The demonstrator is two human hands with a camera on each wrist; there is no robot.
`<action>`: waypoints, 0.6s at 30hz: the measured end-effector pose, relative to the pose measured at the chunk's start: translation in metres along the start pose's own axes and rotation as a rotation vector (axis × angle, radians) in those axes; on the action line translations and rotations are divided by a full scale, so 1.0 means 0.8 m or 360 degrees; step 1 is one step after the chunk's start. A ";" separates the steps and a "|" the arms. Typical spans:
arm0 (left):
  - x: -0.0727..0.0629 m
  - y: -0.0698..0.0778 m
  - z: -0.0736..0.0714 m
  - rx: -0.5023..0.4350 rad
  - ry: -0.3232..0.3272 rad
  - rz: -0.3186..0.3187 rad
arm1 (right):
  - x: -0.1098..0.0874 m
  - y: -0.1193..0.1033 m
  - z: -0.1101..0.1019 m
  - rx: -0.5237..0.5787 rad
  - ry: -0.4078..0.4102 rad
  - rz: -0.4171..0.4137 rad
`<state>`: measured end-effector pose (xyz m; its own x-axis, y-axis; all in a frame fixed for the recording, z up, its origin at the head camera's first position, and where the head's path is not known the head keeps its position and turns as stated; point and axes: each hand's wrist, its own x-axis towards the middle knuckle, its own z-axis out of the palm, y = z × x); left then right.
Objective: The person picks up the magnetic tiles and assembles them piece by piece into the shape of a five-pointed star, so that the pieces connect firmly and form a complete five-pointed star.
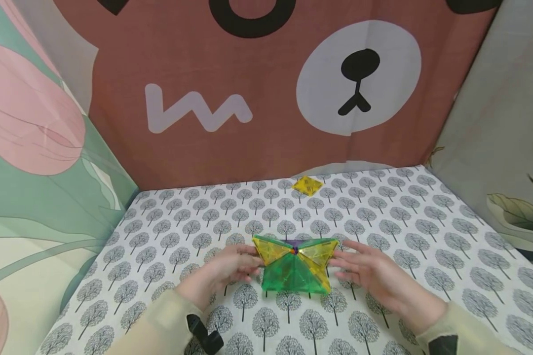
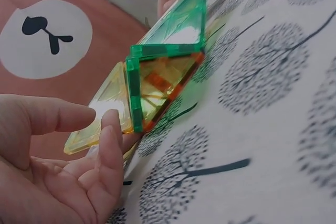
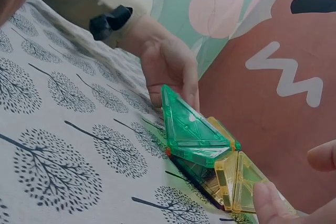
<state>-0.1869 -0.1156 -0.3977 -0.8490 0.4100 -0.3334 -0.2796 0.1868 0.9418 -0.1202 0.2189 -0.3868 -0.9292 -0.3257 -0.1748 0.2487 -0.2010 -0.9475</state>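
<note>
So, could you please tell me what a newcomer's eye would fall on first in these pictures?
Most likely the green and yellow tile pyramid, standing in the middle of the tree-patterned tablecloth, with the left hand and right hand at its two sides, fingers at the yellow panels. Behind it hangs a large brown bear-face cloth, and a lone yellow tile lies flat near the table's far edge.

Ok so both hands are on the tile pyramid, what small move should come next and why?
Probably fold the two yellow side tiles up toward the peak. They splay outward, held by the left hand and right hand, while the green tile already leans in, so the tile pyramid looks open at its sides.
</note>
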 end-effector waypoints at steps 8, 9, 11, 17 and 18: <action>-0.009 -0.003 0.005 -0.0035 0.0002 0.0036 | 0.003 -0.002 0.000 -0.0006 0.0023 -0.0014; -0.010 -0.003 0.005 -0.0038 -0.0004 0.0040 | 0.003 -0.002 0.000 -0.0011 0.0022 -0.0014; -0.011 -0.002 0.005 -0.0046 -0.0017 0.0043 | 0.003 -0.002 0.000 -0.0011 0.0018 -0.0014; -0.009 -0.004 0.003 -0.0074 -0.0026 0.0031 | 0.002 -0.001 -0.001 -0.0037 -0.0007 -0.0018; -0.008 -0.004 0.003 -0.0063 -0.0015 0.0029 | 0.002 -0.001 -0.002 -0.0049 -0.0011 -0.0014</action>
<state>-0.1793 -0.1171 -0.3989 -0.8498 0.4217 -0.3164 -0.2819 0.1436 0.9486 -0.1219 0.2196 -0.3870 -0.9293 -0.3306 -0.1644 0.2317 -0.1754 -0.9568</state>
